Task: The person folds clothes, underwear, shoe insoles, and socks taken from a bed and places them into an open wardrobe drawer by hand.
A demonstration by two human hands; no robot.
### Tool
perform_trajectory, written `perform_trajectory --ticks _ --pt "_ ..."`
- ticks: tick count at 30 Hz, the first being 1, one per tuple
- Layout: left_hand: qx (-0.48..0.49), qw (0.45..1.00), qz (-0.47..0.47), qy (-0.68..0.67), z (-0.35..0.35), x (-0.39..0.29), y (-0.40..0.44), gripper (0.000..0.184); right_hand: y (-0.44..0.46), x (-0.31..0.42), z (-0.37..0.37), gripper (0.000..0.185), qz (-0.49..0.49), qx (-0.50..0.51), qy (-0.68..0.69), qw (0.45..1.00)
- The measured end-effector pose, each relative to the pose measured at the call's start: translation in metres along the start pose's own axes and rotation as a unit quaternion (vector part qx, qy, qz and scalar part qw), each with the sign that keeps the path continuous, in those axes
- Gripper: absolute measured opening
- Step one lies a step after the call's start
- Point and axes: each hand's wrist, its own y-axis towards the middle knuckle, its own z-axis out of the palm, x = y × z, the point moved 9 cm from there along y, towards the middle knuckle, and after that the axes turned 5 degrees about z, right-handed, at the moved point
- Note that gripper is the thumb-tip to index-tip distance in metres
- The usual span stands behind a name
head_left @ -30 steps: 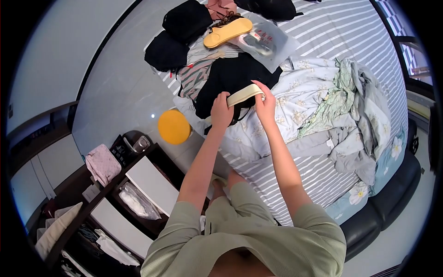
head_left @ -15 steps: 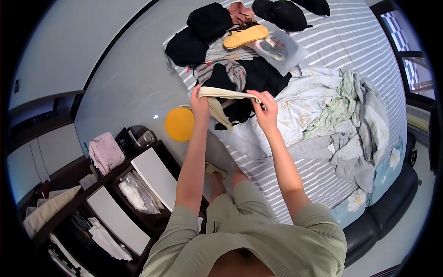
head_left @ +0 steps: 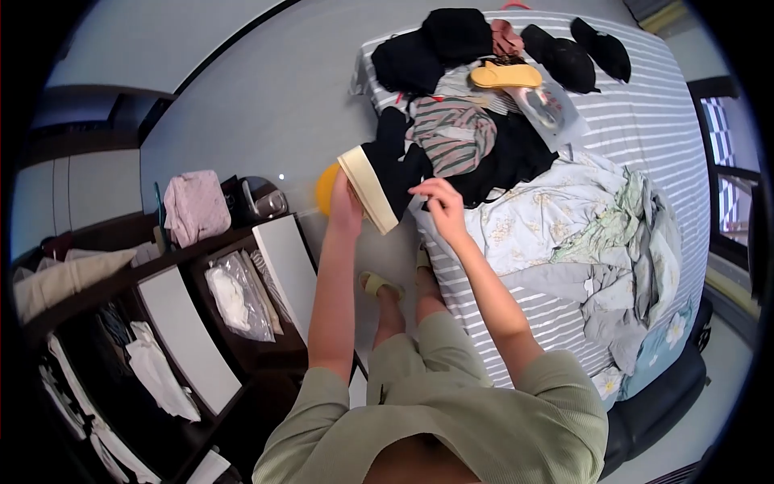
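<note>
My left hand (head_left: 348, 198) is closed on the cream border of a black cloth item (head_left: 395, 177). The wide cream band slants down to the right, and the black fabric spreads behind it toward the bed. Whether this is a hat or a garment, I cannot tell. My right hand (head_left: 443, 208) has its fingers bent together at the right edge of the black fabric. What lies between those fingertips is too small to make out. A striped garment (head_left: 453, 133) and black clothes (head_left: 516, 153) lie on the bed just beyond.
The striped bed (head_left: 645, 121) carries black caps (head_left: 568, 63), yellow slippers or insoles (head_left: 506, 76), a clear plastic bag (head_left: 556, 113) and crumpled floral bedding (head_left: 540, 202). A yellow round stool (head_left: 326, 189) stands behind my left hand. Open shelving (head_left: 181, 331) with clothes runs along the left.
The cream band was stretched level between both hands; now it hangs slanted from my left hand, with black fabric showing. My right hand has left the band and moved slightly down. The view has shifted.
</note>
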Motion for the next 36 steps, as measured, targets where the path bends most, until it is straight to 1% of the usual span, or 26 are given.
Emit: perform_trajectory --ticks 2,4,5,6,7,8,9,10,11,12,13,14,15,16,18,19,20,21,22,23,26,27,28,30,33,36 --pt "0.031 0.999 -0.004 -0.011 -0.015 -0.013 -0.013 0.042 0.006 -0.011 0.004 0.027 -0.012 -0.061 0.021 0.998" --pt "0.070 0.997 -0.008 -0.029 -0.031 -0.025 -0.028 0.043 0.010 -0.041 0.012 0.029 0.035 -0.108 0.101 0.988" --pt "0.158 0.986 -0.021 -0.047 -0.033 -0.028 -0.033 0.041 0.013 -0.056 0.020 0.032 0.065 -0.107 0.119 0.985" --pt "0.134 0.990 -0.034 -0.042 -0.046 -0.030 -0.039 0.040 0.017 -0.059 0.028 0.036 0.095 -0.106 0.135 0.981" --pt "0.110 0.992 -0.047 -0.037 -0.058 -0.032 -0.048 0.039 0.022 -0.057 0.042 0.040 0.100 -0.069 0.161 0.979" --pt "0.086 0.994 -0.060 -0.032 -0.071 -0.034 -0.055 0.038 0.020 -0.064 0.056 0.040 0.161 -0.048 0.184 0.968" --pt "0.067 0.993 -0.067 -0.070 -0.091 -0.031 -0.057 0.034 0.017 -0.071 0.078 0.041 0.218 0.010 0.258 0.941" --pt "0.097 0.985 -0.069 -0.124 -0.106 -0.028 -0.059 0.034 0.013 -0.073 0.100 0.042 0.273 0.068 0.327 0.902" --pt "0.125 0.974 -0.070 -0.177 -0.123 -0.025 -0.062 0.033 -0.002 -0.081 0.116 0.049 0.359 0.084 0.347 0.862" --pt "0.153 0.959 -0.069 -0.230 -0.126 -0.034 -0.072 0.033 -0.009 -0.060 0.157 0.059 0.387 0.217 0.524 0.727" --pt "-0.005 0.989 -0.073 -0.126 -0.157 -0.032 -0.080 0.032 -0.022 -0.053 0.175 0.063 0.415 0.251 0.523 0.701" --pt "-0.014 0.988 -0.062 -0.144 -0.171 -0.036 -0.084 0.032 -0.035 -0.045 0.193 0.068 0.441 0.284 0.522 0.673" --pt "-0.022 0.985 -0.050 -0.161 -0.188 -0.038 -0.088 0.032 -0.047 -0.066 0.211 0.075 0.419 0.385 0.559 0.602" --pt "-0.030 0.983 -0.039 -0.178 -0.205 -0.039 -0.091 0.032 -0.060 -0.092 0.224 0.076 0.479 0.349 0.499 0.633" --pt "-0.094 0.976 -0.043 -0.191 -0.238 -0.044 -0.103 0.034 -0.076 -0.074 0.244 0.072 0.492 0.351 0.535 0.590" --pt "-0.135 0.969 -0.045 -0.204 -0.246 -0.053 -0.113 0.035 -0.085 -0.079 0.253 0.067 0.542 0.274 0.483 0.631" --pt "-0.175 0.959 -0.048 -0.218 -0.257 -0.060 -0.125 0.035 -0.092 -0.091 0.267 0.064 0.541 0.285 0.483 0.627" --pt "-0.182 0.960 -0.038 -0.209 -0.267 -0.067 -0.136 0.035 -0.099 -0.087 0.281 0.063 0.539 0.305 0.460 0.636" --pt "-0.149 0.958 -0.033 -0.244 -0.273 -0.071 -0.142 0.034 -0.108 -0.083 0.294 0.063 0.537 0.326 0.437 0.643" --pt "-0.116 0.953 -0.028 -0.279 -0.280 -0.074 -0.149 0.033 -0.115 -0.067 0.312 0.061 0.499 0.407 0.434 0.630" --pt "-0.015 0.926 -0.006 -0.378 -0.304 -0.081 -0.167 0.030 -0.126 -0.056 0.353 0.060 0.460 0.448 0.321 0.696" --pt "0.020 0.913 0.002 -0.408 -0.311 -0.085 -0.174 0.029 -0.132 -0.034 0.367 0.056 0.472 0.467 0.335 0.669" --pt "0.028 0.908 0.007 -0.417 -0.321 -0.086 -0.180 0.030 -0.142 -0.041 0.379 0.055 0.492 0.482 0.320 0.651" --pt "0.010 0.909 0.018 -0.417 -0.343 -0.086 -0.190 0.033 -0.161 -0.054 0.403 0.054 0.529 0.510 0.290 0.613" --pt "-0.071 0.921 0.034 -0.382 -0.379 -0.088 -0.208 0.037 -0.189 -0.053 0.423 0.056 0.566 0.538 0.248 0.573" --pt "-0.200 0.932 0.052 -0.297 -0.415 -0.092 -0.236 0.042 -0.204 -0.053 0.445 0.044 0.598 0.519 0.233 0.565"
